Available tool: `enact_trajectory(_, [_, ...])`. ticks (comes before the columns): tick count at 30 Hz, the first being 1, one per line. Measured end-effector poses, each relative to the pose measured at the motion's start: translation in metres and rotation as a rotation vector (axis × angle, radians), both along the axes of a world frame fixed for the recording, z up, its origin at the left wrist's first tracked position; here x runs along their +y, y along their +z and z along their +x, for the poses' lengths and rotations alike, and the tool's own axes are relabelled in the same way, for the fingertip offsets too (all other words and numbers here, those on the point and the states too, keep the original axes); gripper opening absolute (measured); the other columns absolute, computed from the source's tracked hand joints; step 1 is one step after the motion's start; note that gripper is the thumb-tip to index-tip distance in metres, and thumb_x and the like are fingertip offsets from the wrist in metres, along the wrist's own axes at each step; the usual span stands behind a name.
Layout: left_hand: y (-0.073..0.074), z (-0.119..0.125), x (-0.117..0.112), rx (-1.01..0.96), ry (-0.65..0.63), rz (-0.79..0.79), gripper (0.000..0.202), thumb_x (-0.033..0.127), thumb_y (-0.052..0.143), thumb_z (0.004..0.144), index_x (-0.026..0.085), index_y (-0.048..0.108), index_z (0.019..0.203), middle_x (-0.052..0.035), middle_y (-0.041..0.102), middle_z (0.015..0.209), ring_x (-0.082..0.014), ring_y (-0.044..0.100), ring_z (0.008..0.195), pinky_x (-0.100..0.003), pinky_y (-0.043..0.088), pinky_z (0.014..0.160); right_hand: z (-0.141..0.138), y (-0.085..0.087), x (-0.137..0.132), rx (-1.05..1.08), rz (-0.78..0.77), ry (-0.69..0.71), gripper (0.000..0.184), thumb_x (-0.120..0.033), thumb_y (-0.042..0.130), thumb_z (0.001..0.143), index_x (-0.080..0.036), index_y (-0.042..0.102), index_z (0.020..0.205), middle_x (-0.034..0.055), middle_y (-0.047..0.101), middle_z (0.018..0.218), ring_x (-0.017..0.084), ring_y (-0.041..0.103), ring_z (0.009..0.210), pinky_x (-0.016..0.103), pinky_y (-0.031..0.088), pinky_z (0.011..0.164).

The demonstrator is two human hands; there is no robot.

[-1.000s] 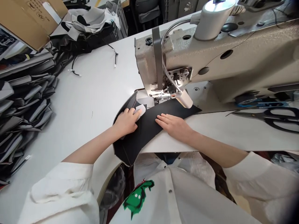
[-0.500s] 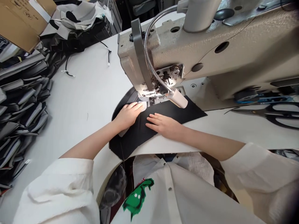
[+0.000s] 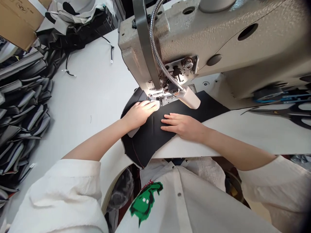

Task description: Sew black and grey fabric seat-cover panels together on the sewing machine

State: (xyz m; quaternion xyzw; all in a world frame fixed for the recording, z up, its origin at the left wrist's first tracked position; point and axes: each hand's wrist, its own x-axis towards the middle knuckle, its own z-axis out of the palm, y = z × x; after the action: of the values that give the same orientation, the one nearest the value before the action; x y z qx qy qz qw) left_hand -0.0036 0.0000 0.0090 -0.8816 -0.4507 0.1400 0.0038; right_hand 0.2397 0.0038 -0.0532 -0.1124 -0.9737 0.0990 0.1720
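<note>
A black fabric piece (image 3: 150, 136) with a curved left edge and a line of stitching lies under the presser foot area of a sewing machine (image 3: 145, 55). My left hand (image 3: 138, 114) rests on it just left of the needle area, fingers stretched forward. A pale, light-grey piece (image 3: 133, 132) shows beneath that palm, and something white (image 3: 156, 105) is at the fingertips; whether they are one piece I cannot tell. My right hand (image 3: 182, 125) lies flat on the black fabric, nearer the front edge, fingers slightly spread. The lamp head (image 3: 189, 97) partly hides the stitching area.
Large black-handled scissors (image 3: 279, 112) lie on the right of the white table (image 3: 77, 106). Stacked dark and grey fabric pieces (image 3: 21, 113) crowd the left side. A cardboard box (image 3: 19, 22) stands behind them. Short black cables (image 3: 111, 53) lie near the back.
The black fabric and both my hands have shifted to the right. The view has moved a little closer to the machine. More stitching shows on the fabric's lower left part.
</note>
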Motion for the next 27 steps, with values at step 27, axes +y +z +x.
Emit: enact_trajectory(27, [-0.006,0.006,0.005,-0.066,0.062,-0.018,0.062,0.005,0.031,0.082,0.022,0.037,0.142,-0.0016,0.037,0.149,-0.0222,0.038,0.131,-0.04,0.037,0.102,0.003,0.005,-0.007,0.013,0.116,-0.191,0.046,0.0,0.047,0.079,-0.017,0.064,0.118,0.0086,0.058,0.129,0.026,0.052,0.121,0.044,0.044,0.1])
